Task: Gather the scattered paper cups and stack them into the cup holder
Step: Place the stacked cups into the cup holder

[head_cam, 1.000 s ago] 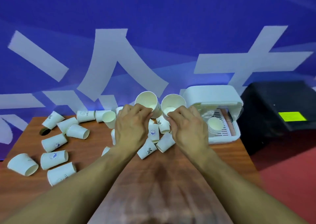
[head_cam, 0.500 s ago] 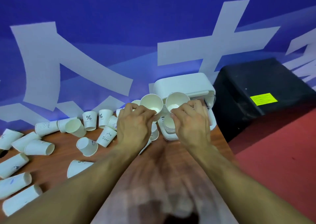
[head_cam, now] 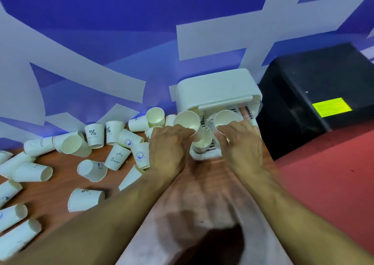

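Observation:
My left hand (head_cam: 169,148) grips a white paper cup (head_cam: 187,120), mouth tilted toward me, at the front left of the white cup holder (head_cam: 216,88). My right hand (head_cam: 241,146) grips a second cup (head_cam: 226,119) in front of the holder's opening. Between the two hands a stack of cups (head_cam: 202,143) stands on the holder's slotted tray. Several more cups lie scattered on the wooden table (head_cam: 58,185) to the left, some upright like the "%" cup (head_cam: 94,136), some on their sides like the "Beer" cup (head_cam: 117,156).
A black box (head_cam: 315,94) with a yellow label stands right of the holder, beyond the table edge. Red floor (head_cam: 327,175) lies to the right. A blue and white banner (head_cam: 101,42) forms the back wall behind the table.
Both hands have carried their cups rightward and forward to the holder's opening. The view has swung right, so the scattered cups now sit further left.

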Action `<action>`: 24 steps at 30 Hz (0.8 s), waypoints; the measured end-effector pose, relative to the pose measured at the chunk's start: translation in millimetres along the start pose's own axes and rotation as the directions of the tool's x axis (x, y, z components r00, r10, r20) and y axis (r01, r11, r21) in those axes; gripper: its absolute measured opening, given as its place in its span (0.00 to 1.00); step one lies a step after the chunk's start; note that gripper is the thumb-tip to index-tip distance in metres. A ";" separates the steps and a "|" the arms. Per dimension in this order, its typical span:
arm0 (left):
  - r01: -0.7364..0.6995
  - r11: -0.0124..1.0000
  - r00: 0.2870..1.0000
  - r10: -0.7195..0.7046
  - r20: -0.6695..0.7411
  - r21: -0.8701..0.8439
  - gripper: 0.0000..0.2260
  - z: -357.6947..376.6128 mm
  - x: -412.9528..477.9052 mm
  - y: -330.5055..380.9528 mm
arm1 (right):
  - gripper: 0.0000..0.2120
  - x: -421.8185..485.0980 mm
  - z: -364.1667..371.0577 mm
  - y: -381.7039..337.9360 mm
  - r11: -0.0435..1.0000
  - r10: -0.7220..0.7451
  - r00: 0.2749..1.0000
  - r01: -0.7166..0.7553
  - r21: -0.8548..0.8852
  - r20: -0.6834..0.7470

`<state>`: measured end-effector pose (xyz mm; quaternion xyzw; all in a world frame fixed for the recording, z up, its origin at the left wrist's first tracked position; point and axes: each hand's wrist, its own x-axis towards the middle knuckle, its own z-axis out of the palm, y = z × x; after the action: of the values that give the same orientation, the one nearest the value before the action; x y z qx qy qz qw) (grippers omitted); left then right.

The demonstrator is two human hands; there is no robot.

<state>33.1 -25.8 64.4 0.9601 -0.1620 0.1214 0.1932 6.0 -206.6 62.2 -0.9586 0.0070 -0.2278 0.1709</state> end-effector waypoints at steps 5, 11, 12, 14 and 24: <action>-0.058 0.998 0.998 0.058 0.008 -0.017 0.04 20.2 3.4 6.0 | 0.04 -1.3 11.8 13.8 1.000 0.028 0.999 -0.028 -0.013 0.032; -0.088 0.995 0.989 0.081 0.122 0.052 0.04 40.1 7.4 7.9 | 0.06 -4.2 27.7 33.8 0.999 0.054 0.996 -0.054 0.003 0.076; -0.083 0.995 0.986 0.073 0.151 0.062 0.04 42.9 7.6 7.7 | 0.05 -4.9 30.4 35.7 0.998 0.054 0.995 -0.055 0.011 0.081; -0.069 0.996 0.979 0.057 0.194 0.059 0.03 48.3 8.0 6.3 | 0.04 -4.9 35.5 37.5 0.998 0.047 0.995 -0.050 0.032 0.089; -0.076 0.994 0.943 0.046 0.331 0.079 0.06 73.1 11.1 -2.5 | 0.07 1.6 62.6 46.7 0.997 0.066 0.990 -0.069 0.022 0.125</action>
<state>56.6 -56.6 1.4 0.9691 -0.2158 -0.0270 0.1162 38.0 -230.4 -5.0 -0.9678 0.0258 -0.1620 0.1910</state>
